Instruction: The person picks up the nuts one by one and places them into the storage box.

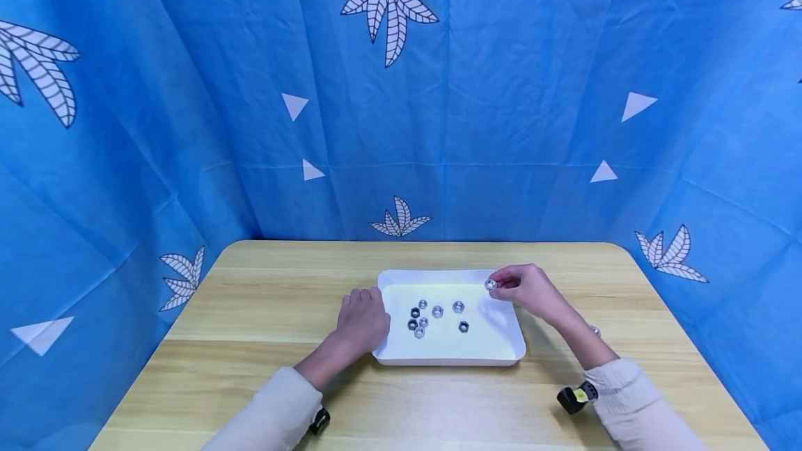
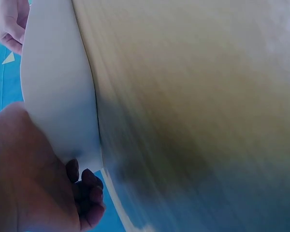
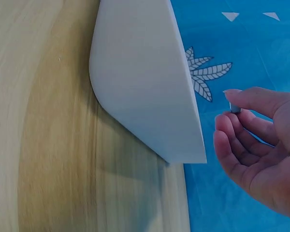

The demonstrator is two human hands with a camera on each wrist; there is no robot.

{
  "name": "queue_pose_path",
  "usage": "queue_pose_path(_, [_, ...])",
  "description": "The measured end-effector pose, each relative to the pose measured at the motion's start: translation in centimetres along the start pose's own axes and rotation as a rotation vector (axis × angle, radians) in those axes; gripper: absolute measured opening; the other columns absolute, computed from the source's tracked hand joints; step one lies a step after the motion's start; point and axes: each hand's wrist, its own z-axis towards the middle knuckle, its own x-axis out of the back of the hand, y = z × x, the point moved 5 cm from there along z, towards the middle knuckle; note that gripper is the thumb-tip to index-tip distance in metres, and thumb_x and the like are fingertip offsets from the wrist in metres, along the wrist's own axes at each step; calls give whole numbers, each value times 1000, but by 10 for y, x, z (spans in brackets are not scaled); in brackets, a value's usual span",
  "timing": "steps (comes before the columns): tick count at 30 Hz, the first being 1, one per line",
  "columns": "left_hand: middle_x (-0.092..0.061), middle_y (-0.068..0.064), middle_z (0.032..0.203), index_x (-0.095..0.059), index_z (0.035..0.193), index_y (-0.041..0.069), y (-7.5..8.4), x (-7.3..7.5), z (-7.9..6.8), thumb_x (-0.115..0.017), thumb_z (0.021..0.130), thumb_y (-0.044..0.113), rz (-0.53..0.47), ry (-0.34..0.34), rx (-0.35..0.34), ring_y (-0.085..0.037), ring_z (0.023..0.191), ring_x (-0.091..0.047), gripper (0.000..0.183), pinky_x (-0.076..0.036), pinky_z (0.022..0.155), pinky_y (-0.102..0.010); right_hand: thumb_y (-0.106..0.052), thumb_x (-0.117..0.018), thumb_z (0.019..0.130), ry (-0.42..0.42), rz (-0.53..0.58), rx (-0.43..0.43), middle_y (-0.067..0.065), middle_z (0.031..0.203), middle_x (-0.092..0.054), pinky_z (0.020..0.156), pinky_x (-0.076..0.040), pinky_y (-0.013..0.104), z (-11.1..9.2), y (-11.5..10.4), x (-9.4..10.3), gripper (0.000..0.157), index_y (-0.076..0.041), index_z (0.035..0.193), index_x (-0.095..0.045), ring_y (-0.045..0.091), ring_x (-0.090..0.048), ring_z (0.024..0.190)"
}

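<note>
A white tray lies on the table with several hex nuts in it, some silvery and some dark. At the tray's left side, my left hand has its fingers curled and holds the rim; the left wrist view shows curled fingertips beside the tray's wall. Over the far right corner, my right hand pinches a silvery nut between thumb and fingers. In the right wrist view that nut is mostly covered by the fingertips, apart from the tray's wall.
Another silvery nut rests on the wooden table to the right of the tray, partly hidden by my right forearm. A blue patterned curtain hangs behind the table and along both sides.
</note>
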Motion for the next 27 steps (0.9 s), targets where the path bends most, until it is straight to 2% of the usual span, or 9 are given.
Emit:
queue_pose_path(8, [-54, -13, 101, -51, 118, -1, 0, 0, 0, -53, 102, 29, -2, -15, 14, -29, 96, -45, 34, -37, 84, -39, -9, -81, 87, -24, 19, 34, 11, 98, -78, 74, -56, 19, 3, -2, -15, 26, 1, 110, -76, 12, -69, 87])
queue_pose_path(19, [-55, -15, 102, -52, 118, -2, 0, -1, -1, -52, 102, 29, 6, -6, 15, -30, 97, -47, 35, -39, 86, -41, -9, -84, 84, -36, -52, 35, 6, 93, -77, 72, -54, 19, 7, -4, -33, 22, -3, 105, -79, 9, -68, 83])
queue_pose_path(27, [-53, -14, 97, -50, 111, 0, 0, -2, 0, -52, 102, 29, 32, 1, 11, -29, 92, -45, 31, -38, 83, -41, -8, -85, 83, -59, -95, 108, 4, 90, -77, 71, -55, 20, 9, -1, -44, 23, -2, 104, -78, 10, -68, 80])
